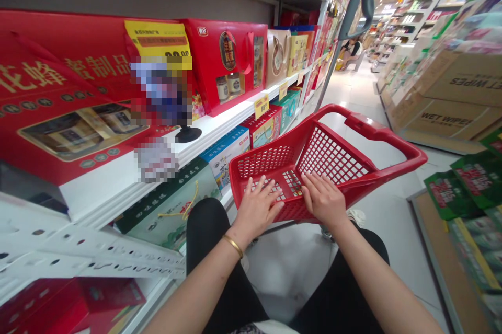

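Note:
Right in front of my knees stands a red plastic shopping basket (266, 157) with latticed walls and a long handle. My left hand (257, 206) is over its near left side, fingers spread and stretched out, holding nothing. On the near rim lies my right hand (323, 199), palm down with its fingers extended side by side. Through the lattice floor of the basket bits of the white surface below show. A gold bangle (234, 246) circles my left wrist.
Red gift boxes (231, 62) line the white shelf (117, 182) on my left, with a dark green box (172, 208) below. A grey pull handle (355, 15) rises beyond the basket. Wet-wipe cartons (451, 99) and green packets (470, 182) stand right. A person (351, 52) sits far off.

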Demonstrator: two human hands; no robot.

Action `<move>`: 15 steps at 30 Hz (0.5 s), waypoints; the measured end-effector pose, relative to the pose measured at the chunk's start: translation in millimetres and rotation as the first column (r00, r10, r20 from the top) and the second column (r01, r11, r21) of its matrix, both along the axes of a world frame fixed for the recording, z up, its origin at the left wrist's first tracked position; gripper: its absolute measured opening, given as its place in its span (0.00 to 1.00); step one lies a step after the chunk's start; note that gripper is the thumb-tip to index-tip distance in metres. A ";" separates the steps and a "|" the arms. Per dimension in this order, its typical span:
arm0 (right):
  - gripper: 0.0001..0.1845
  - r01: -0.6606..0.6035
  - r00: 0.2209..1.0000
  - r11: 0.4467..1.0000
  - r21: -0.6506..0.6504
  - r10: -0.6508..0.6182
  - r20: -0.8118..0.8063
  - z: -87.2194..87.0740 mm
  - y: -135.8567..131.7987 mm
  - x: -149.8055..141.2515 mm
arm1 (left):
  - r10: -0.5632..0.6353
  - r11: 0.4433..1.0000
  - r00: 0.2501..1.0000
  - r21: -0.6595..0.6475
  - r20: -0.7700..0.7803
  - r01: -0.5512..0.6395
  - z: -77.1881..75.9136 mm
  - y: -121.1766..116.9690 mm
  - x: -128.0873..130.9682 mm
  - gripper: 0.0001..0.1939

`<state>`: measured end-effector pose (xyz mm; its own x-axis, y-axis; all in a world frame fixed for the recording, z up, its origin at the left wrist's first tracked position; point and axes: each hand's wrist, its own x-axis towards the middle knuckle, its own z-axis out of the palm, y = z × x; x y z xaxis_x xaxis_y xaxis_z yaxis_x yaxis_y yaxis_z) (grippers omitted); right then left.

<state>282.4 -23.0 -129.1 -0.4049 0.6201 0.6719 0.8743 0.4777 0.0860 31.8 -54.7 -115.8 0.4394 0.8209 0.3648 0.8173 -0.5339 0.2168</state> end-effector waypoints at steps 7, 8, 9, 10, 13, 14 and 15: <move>0.16 -0.040 0.999 0.999 -0.020 0.040 0.000 0.1 1.3 -23.4 | 0.031 0.999 1.000 0.044 -0.003 -0.031 1.3 -0.2 1.2 0.22; 0.16 -0.056 0.998 0.998 -0.022 0.056 0.013 0.3 1.4 -26.4 | 0.030 0.999 1.000 0.045 -0.002 -0.030 1.3 -0.3 0.0 0.22; 0.16 -0.066 0.997 0.997 -0.024 0.067 0.029 1.2 2.1 -26.1 | 0.026 0.999 1.000 0.047 -0.001 -0.026 1.3 -0.5 -1.3 0.22; 0.16 -0.069 0.997 0.997 -0.027 0.070 0.044 2.9 3.4 -22.3 | 0.023 0.999 1.000 0.048 -0.002 -0.023 1.3 -0.8 -2.7 0.22; 0.15 -0.010 0.997 1.000 -0.015 0.011 0.080 12.3 10.7 5.5 | 0.014 0.999 1.000 0.051 -0.015 -0.014 0.6 -1.6 -6.4 0.22; 0.15 0.027 0.995 1.000 -0.002 -0.026 0.092 16.1 13.5 16.5 | 0.009 0.999 1.000 0.051 -0.022 -0.008 0.0 -1.5 -7.3 0.24; 0.14 0.064 0.992 0.998 0.013 -0.065 0.107 19.8 16.0 26.1 | 0.001 0.999 1.000 0.049 -0.027 0.000 -0.8 -1.1 -8.1 0.26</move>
